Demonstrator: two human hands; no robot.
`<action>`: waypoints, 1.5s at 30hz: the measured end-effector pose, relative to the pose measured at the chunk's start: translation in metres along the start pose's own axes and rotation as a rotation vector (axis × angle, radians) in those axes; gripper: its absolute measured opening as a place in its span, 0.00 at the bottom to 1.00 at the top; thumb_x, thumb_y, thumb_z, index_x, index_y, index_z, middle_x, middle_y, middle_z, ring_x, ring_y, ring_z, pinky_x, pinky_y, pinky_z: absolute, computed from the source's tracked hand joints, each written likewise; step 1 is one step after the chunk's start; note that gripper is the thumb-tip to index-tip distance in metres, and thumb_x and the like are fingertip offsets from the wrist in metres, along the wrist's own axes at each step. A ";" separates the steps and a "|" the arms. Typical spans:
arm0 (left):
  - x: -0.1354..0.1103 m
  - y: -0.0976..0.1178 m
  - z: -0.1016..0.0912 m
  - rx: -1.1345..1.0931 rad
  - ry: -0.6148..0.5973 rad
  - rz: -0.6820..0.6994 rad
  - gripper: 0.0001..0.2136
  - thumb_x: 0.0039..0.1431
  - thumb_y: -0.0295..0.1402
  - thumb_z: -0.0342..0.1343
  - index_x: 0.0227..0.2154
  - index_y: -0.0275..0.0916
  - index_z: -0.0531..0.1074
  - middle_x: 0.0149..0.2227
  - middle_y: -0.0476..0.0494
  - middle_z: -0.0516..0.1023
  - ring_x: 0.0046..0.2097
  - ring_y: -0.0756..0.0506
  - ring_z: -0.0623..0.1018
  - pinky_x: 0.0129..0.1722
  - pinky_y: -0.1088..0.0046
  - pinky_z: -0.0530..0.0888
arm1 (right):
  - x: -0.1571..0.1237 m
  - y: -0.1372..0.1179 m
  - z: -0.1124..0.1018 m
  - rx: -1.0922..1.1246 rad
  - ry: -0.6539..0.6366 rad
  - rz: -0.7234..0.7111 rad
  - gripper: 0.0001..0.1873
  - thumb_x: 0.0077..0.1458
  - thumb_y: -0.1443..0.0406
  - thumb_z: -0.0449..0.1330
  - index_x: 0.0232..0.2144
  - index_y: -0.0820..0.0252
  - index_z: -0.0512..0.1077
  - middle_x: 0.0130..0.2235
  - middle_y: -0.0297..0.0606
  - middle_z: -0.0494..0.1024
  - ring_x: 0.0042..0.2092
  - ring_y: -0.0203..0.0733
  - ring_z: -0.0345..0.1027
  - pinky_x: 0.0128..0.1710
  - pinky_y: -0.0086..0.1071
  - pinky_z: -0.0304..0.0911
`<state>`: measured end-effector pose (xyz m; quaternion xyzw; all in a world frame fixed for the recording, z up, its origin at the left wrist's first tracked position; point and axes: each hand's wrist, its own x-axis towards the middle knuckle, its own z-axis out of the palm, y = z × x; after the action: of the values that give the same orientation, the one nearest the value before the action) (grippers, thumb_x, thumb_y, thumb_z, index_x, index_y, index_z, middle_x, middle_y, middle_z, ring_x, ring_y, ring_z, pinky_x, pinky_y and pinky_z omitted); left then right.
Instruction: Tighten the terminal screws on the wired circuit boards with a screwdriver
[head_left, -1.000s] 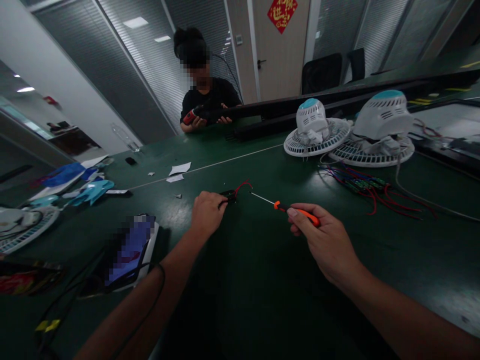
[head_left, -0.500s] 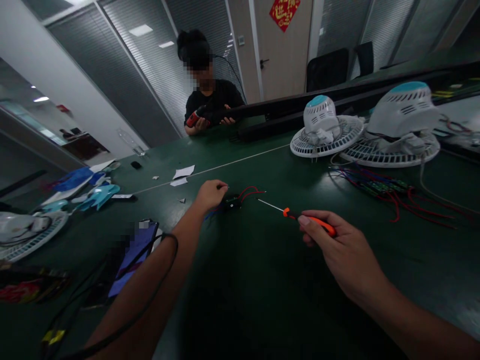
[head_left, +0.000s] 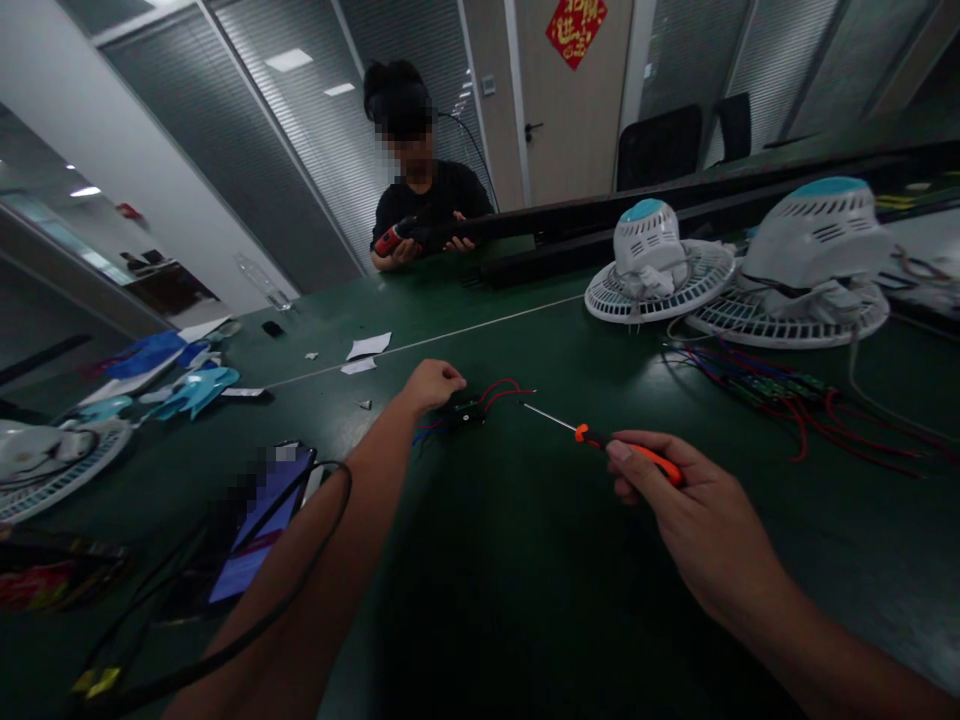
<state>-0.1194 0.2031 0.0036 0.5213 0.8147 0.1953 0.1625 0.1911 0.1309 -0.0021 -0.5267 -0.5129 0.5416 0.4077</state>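
My right hand (head_left: pixel 675 480) grips a screwdriver (head_left: pixel 637 457) by its orange and black handle, its thin shaft pointing left and slightly up. A tiny dark spot shows at the tip; I cannot tell what it is. My left hand (head_left: pixel 433 385) is pinched closed beside a small dark circuit module (head_left: pixel 466 411) on the table. Whatever the fingertips hold, if anything, is too small to name. Red wires (head_left: pixel 501 385) loop from the module's right side toward the screwdriver tip, and blue and red wires leave its left side.
Two white fan housings (head_left: pixel 651 250) rest on grilles at the right, near bundled circuit boards with wires (head_left: pixel 780 385). A phone (head_left: pixel 266 520) lies by my left forearm, crossed by a black cable (head_left: pixel 330 535). Across the green table (head_left: pixel 525 560), a person (head_left: pixel 435 190) holds a red drill.
My left hand has shifted slightly right, closer over the module. The right hand and screwdriver sit a little lower and further right in view, which has itself shifted slightly.
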 end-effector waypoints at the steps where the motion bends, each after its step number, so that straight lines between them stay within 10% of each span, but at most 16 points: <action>1: -0.005 0.001 -0.002 -0.024 -0.012 -0.006 0.05 0.48 0.32 0.62 0.27 0.37 0.80 0.28 0.44 0.80 0.31 0.46 0.75 0.31 0.72 0.68 | 0.000 0.000 0.000 0.014 -0.002 -0.001 0.22 0.49 0.50 0.65 0.40 0.58 0.76 0.31 0.36 0.77 0.32 0.40 0.69 0.32 0.35 0.64; 11: -0.097 0.022 0.001 -0.218 0.336 -0.013 0.14 0.58 0.40 0.51 0.39 0.35 0.74 0.35 0.41 0.79 0.35 0.46 0.75 0.34 0.71 0.69 | 0.004 -0.005 -0.001 0.230 -0.032 0.079 0.12 0.58 0.60 0.62 0.41 0.62 0.74 0.36 0.34 0.77 0.32 0.36 0.71 0.31 0.33 0.67; 18: -0.198 0.040 0.047 -0.069 -0.153 0.355 0.16 0.62 0.44 0.47 0.27 0.39 0.72 0.25 0.48 0.74 0.28 0.48 0.73 0.31 0.70 0.65 | 0.007 -0.013 -0.002 0.222 -0.089 0.162 0.17 0.61 0.61 0.59 0.52 0.59 0.69 0.52 0.42 0.74 0.45 0.45 0.73 0.42 0.45 0.70; 24: -0.200 0.039 0.052 0.094 -0.111 0.482 0.16 0.64 0.41 0.44 0.27 0.40 0.71 0.25 0.48 0.75 0.29 0.47 0.73 0.33 0.68 0.65 | 0.011 -0.019 -0.008 -0.208 -0.077 0.164 0.18 0.61 0.62 0.59 0.52 0.59 0.69 0.52 0.42 0.74 0.46 0.46 0.73 0.42 0.45 0.70; 34: -0.200 0.042 0.056 0.174 -0.104 0.577 0.15 0.64 0.40 0.41 0.29 0.42 0.69 0.28 0.43 0.78 0.31 0.43 0.76 0.35 0.65 0.66 | 0.095 -0.059 -0.100 -1.122 0.088 -0.010 0.18 0.61 0.62 0.59 0.52 0.58 0.69 0.53 0.42 0.73 0.47 0.47 0.72 0.44 0.46 0.69; 45: -0.199 0.043 0.054 0.178 -0.102 0.604 0.16 0.65 0.40 0.41 0.32 0.39 0.71 0.29 0.42 0.78 0.31 0.43 0.76 0.35 0.63 0.68 | 0.112 -0.046 -0.099 -1.598 -0.030 -0.021 0.18 0.61 0.62 0.60 0.52 0.59 0.70 0.53 0.43 0.73 0.47 0.47 0.72 0.44 0.45 0.69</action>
<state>0.0196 0.0458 -0.0104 0.7610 0.6277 0.1361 0.0914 0.2717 0.2596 0.0340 -0.6475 -0.7561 0.0134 -0.0948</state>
